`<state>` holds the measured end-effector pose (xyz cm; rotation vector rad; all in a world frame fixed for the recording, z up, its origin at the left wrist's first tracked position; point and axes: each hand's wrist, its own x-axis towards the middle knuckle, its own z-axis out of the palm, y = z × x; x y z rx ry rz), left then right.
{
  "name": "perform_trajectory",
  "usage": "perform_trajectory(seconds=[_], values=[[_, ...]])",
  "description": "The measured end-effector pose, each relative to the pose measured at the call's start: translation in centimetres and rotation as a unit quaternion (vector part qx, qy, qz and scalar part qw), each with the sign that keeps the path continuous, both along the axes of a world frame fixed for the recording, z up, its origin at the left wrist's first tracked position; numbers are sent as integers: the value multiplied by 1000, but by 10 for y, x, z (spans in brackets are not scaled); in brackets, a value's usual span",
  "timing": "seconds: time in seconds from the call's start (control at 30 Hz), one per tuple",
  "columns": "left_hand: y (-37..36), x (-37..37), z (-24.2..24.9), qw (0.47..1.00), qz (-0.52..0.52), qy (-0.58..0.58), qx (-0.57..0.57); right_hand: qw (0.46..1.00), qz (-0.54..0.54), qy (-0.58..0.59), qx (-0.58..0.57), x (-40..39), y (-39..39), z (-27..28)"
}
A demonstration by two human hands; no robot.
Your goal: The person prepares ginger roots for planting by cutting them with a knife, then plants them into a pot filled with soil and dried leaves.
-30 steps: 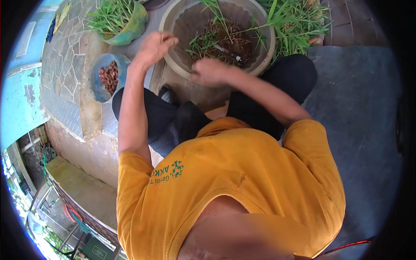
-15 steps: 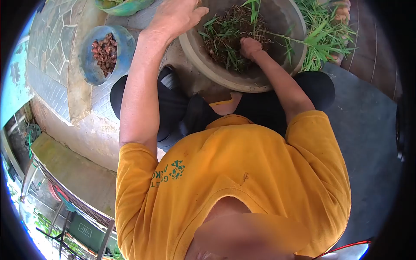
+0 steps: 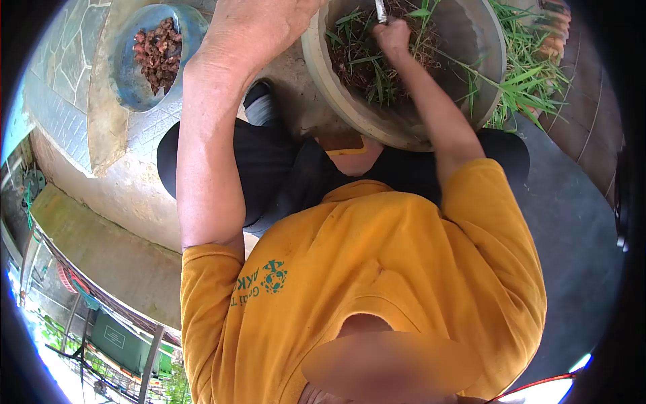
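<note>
Tool [image 3: 381,10] projects from the closed right grip [image 3: 393,35], pot [image 3: 317,64] around it; left grip [image 3: 266,27] is cropped, its hold cannot be told.

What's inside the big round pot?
Inside the pot: brown, rooty material, green leafy stems, and the right hand gripping a silvery object. That hand and its forearm cover whatever lies beneath them; the pot's far side is out of frame.

A dark mat [image 3: 572,236] lies at the right, next to brown floor tiles [image 3: 587,128]. Flat gray stones [image 3: 57,57] cover the upper left ground. Lower down, a green box [image 3: 129,345] sits near a gray post [image 3: 152,363].
</note>
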<state>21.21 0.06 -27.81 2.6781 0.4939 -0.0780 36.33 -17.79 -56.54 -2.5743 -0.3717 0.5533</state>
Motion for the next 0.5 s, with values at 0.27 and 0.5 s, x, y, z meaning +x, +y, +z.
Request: perform_trajectory(seconds=[0.27, 0.5], values=[[10, 4, -26, 998, -42, -43, -19, 991, 130, 37, -8, -22, 11, -120], [-5, 28, -21, 997, -54, 29, -48, 944, 11, 289, 158, 7, -13, 53]])
